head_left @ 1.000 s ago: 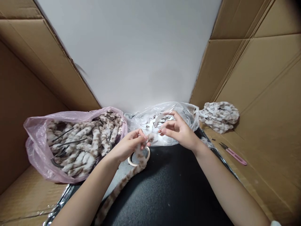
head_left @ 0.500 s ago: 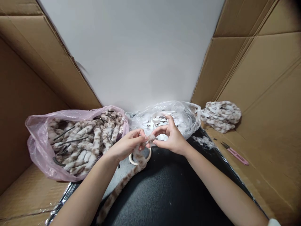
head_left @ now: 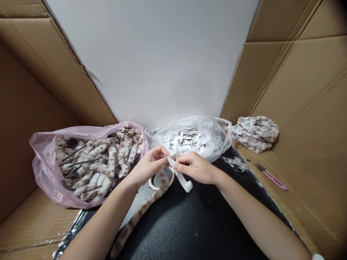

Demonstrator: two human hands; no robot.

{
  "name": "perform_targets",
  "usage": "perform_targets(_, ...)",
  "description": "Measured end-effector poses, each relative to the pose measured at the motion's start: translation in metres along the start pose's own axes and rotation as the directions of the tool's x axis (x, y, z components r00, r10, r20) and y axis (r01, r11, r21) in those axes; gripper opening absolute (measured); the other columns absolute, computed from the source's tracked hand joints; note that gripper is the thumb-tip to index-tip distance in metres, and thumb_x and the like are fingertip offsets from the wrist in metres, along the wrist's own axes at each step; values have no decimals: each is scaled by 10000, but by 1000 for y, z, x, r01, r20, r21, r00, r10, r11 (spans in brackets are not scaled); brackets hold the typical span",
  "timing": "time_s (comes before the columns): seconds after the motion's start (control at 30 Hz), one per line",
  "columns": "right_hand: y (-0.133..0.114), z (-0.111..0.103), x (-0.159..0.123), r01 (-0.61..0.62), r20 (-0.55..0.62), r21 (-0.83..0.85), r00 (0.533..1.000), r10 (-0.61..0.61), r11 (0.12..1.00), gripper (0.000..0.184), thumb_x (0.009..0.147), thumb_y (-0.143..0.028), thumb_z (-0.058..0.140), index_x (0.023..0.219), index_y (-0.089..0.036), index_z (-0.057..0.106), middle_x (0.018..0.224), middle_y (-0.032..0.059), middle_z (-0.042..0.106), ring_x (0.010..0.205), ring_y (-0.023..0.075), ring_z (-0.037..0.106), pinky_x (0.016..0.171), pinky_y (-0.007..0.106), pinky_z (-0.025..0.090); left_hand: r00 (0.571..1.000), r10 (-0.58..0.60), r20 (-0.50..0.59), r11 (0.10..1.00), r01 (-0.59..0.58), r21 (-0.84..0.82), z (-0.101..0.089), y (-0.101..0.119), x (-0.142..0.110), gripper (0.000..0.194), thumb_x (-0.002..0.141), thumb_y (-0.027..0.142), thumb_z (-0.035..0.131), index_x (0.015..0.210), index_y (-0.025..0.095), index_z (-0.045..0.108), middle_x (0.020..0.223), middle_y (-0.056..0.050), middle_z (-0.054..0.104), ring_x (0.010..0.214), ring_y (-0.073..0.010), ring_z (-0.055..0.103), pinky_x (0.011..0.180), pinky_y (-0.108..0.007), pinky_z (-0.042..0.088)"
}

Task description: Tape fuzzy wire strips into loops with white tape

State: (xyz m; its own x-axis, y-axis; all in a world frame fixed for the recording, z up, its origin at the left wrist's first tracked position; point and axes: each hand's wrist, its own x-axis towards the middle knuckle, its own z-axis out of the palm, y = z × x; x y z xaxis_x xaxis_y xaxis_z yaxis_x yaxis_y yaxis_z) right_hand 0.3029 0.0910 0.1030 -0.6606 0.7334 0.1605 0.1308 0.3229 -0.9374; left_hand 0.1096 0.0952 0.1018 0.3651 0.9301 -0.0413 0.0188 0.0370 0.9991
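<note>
My left hand [head_left: 153, 162] is closed, pinching the end of a long brown-and-white furry strip [head_left: 146, 206]. The strip hangs below the fingers and runs along the black surface to the front left. Close beside it, my right hand [head_left: 197, 167] pinches a white strip of tape [head_left: 182, 179] against the furry end, and the tape's loose end curls down to the right. The fingers partly hide the furry tip. Under the hands lies a cream tape roll [head_left: 154, 186], partly covered by the furry strip.
At left, a pink plastic bag [head_left: 45, 166] holds several furry pieces with dark wires. A clear plastic bag [head_left: 221, 142] behind my hands holds small white-and-metal pieces. On the right are a furry bundle [head_left: 256, 133] and pink thread snips [head_left: 272, 177]. Cardboard walls [head_left: 303, 108] flank both sides.
My right hand came in from the right to meet the left at the furry end. The white tape, earlier raised by the right hand, now slants down across the furry tip.
</note>
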Motion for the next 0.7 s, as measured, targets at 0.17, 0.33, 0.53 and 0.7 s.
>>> perform_targets(0.17, 2, 11, 3, -15, -148, -85, 989, 2, 996, 388, 892, -343, 503, 553, -175, 416, 547, -55, 333, 526, 88, 320, 522, 234, 257, 992, 97, -87, 995, -93, 44, 11, 7, -6, 219, 708, 252, 743, 762, 159, 553, 656, 27, 614, 626, -103, 563, 607, -200, 438)
perform_targets(0.33, 3, 12, 4, -7, -276, -143, 961, -33, 990, 382, 869, -345, 512, 536, -177, 436, 523, -49, 342, 512, 90, 324, 508, 233, 261, 983, 127, -131, 989, -116, 87, 16, 10, -9, 235, 730, 303, 730, 783, 162, 550, 664, 16, 614, 626, -114, 569, 614, -220, 467)
perform_targets(0.53, 3, 13, 4, -5, -301, -178, 952, -49, 984, 368, 849, -307, 523, 521, -180, 417, 518, -48, 336, 503, 88, 312, 495, 235, 251, 992, 108, -73, 991, -101, 88, 16, 9, -10, 205, 806, 334, 649, 842, 164, 541, 698, 21, 568, 651, -106, 539, 629, -215, 457)
perform_targets(0.7, 6, 14, 5, -18, -311, -181, 949, -40, 983, 381, 851, -327, 528, 516, -178, 423, 515, -50, 325, 506, 88, 306, 493, 234, 247, 992, 103, -73, 984, -91, 151, 15, 9, -11, 213, 841, 354, 599, 908, 158, 551, 691, 22, 542, 625, -104, 505, 588, -208, 408)
